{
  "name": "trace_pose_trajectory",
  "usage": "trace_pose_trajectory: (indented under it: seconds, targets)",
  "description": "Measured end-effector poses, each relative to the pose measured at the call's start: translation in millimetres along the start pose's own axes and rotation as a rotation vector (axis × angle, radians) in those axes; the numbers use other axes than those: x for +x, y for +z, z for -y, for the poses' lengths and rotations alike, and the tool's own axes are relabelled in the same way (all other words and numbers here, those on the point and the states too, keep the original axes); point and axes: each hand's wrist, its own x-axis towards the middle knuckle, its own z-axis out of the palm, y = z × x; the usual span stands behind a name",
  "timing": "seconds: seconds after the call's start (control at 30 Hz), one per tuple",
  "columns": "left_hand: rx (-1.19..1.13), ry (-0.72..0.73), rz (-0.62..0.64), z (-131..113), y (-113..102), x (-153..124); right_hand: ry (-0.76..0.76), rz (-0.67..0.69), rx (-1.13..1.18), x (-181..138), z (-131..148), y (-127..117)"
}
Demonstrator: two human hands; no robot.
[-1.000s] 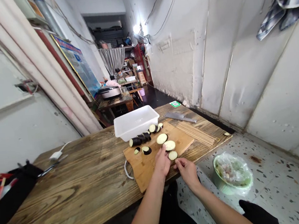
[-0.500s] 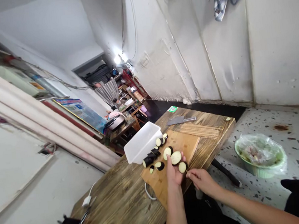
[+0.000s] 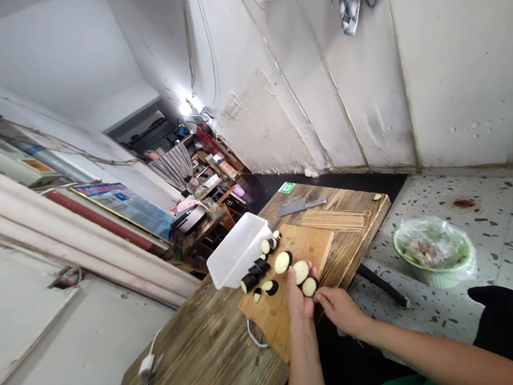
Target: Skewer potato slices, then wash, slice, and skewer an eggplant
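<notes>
My left hand (image 3: 298, 298) is closed around two pale eggplant slices with dark skin, an upper slice (image 3: 301, 272) and a lower slice (image 3: 309, 286). Against the lower slice, my right hand (image 3: 341, 310) pinches the end of a thin bamboo skewer (image 3: 315, 296); only a sliver of it shows. Just beyond the left fingertips is another eggplant slice (image 3: 283, 262); I cannot tell whether it touches them. Cut eggplant pieces (image 3: 256, 269) lie in a row on the wooden cutting board (image 3: 284, 308), with a few loose pieces (image 3: 270, 287) nearer me.
A white plastic bin (image 3: 221, 264) stands left of the board. Beyond the board lie a cleaver (image 3: 292, 206) and a bundle of skewers (image 3: 334, 220) on the wooden table (image 3: 209, 346). A green tub (image 3: 437, 277) with a plastic bag sits on the floor at right.
My right hand has come closer to the lower slice, and less of the skewer shows between them. The two held slices sit nearer together. The camera view has shifted slightly.
</notes>
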Motion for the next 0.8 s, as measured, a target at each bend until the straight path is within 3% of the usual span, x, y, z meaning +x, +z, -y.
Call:
trace_pose_trajectory:
  seconds: [0.3,0.4,0.63,0.8]
  targets:
    - [0.017,0.009,-0.030,-26.2,-19.6,13.4,-0.007,0.076,0.041,-16.0,-10.2,-10.6]
    - [0.007,0.005,0.017,-30.4,-25.2,19.5,-0.002,0.108,0.070,-21.0,-12.7,-10.8]
    - [0.032,0.024,0.015,-27.3,-25.6,18.9,-0.010,0.146,0.111,-22.1,-10.6,-17.5]
    - [0.142,0.128,-0.021,-18.6,-21.6,16.4,-0.015,0.127,0.071,-24.6,-10.8,-16.9]
